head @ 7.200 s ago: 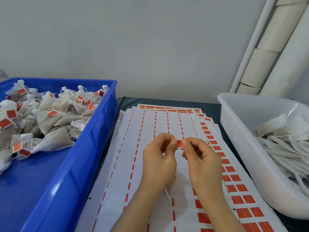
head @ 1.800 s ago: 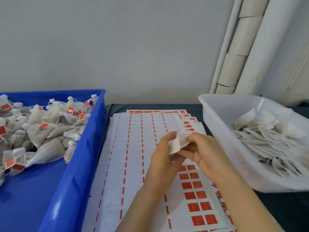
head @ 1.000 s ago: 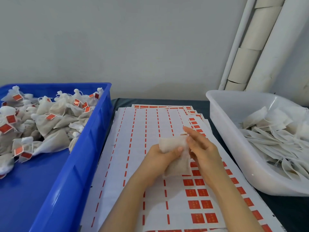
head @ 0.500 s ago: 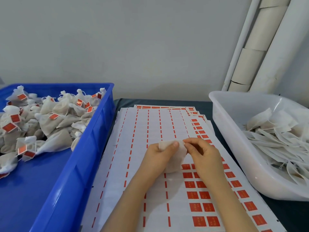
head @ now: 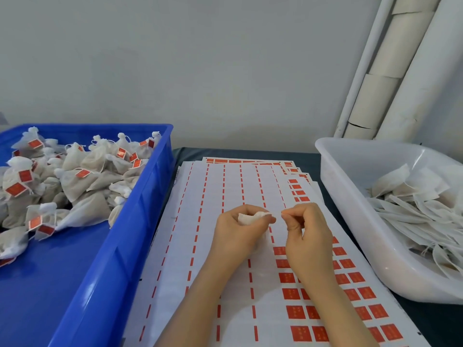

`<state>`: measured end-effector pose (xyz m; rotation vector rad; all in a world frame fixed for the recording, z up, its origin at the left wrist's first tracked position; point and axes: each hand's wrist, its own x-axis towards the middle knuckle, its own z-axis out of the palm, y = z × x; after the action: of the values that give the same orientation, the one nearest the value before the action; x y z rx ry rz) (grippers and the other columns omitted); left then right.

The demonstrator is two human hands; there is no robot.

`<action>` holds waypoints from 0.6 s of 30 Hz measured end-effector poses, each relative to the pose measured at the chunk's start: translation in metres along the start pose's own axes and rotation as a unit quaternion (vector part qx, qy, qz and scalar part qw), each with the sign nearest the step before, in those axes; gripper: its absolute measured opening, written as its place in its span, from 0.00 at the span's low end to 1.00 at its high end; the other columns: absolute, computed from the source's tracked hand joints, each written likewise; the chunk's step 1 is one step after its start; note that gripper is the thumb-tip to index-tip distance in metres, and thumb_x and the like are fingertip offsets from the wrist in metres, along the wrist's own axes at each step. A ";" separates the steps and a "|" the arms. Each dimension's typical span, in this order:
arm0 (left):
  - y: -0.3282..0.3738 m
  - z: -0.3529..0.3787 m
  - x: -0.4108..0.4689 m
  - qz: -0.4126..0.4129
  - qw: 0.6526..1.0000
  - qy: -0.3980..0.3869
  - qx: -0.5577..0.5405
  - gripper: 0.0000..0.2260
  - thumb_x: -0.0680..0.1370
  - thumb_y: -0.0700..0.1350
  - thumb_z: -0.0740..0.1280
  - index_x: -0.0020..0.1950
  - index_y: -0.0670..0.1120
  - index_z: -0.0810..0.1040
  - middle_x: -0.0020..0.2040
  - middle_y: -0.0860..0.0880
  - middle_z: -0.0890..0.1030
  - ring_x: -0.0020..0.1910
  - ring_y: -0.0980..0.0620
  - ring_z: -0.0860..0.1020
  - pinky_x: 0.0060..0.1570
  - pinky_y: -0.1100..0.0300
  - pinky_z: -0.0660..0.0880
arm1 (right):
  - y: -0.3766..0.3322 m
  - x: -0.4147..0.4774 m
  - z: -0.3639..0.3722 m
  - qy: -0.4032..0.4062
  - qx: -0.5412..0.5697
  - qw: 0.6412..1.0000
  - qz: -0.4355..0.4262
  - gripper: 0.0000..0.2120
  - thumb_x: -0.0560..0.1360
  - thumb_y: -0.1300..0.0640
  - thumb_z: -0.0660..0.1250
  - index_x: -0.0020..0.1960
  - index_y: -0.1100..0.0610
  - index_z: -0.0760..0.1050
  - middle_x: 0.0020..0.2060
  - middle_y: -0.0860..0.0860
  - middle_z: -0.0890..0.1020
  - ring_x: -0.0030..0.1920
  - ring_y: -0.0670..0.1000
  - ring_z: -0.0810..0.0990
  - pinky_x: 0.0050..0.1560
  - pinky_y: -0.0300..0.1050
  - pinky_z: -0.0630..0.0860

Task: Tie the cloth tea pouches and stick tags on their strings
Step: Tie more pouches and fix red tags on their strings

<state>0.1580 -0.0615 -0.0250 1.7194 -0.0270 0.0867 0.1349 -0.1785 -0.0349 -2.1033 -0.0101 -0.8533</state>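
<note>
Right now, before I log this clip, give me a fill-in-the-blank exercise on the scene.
The left hand grips a cloth ____.
The tagged pouches lie in the ____ bin.
The white tub stands to the ____ of the sticker sheets.
Missing words: pouch; blue; right.

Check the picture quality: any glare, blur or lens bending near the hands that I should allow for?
Head view: light is soft and even; glare streaks the near rim of the blue plastic crate and the translucent white plastic tub; wide-angle bending leans the white pipes; the left hand and its white cloth pouch are fairly sharp; any string pinched by the right hand is too fine to resolve.
</note>
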 end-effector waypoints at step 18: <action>0.005 -0.006 -0.006 0.070 0.987 -0.140 -0.034 0.09 0.77 0.51 0.67 0.39 0.61 0.83 0.39 0.65 0.82 0.40 0.65 0.79 0.35 0.75 0.72 | -0.011 0.004 -0.010 0.011 0.131 0.982 0.136 0.07 0.75 0.48 0.57 0.48 0.47 0.72 0.39 0.43 0.79 0.30 0.43 0.76 0.30 0.28 0.71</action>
<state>0.1512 -0.0569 -0.0201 1.6489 -0.3554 -0.0523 0.1295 -0.1797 -0.0206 -1.7979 0.1638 -0.6710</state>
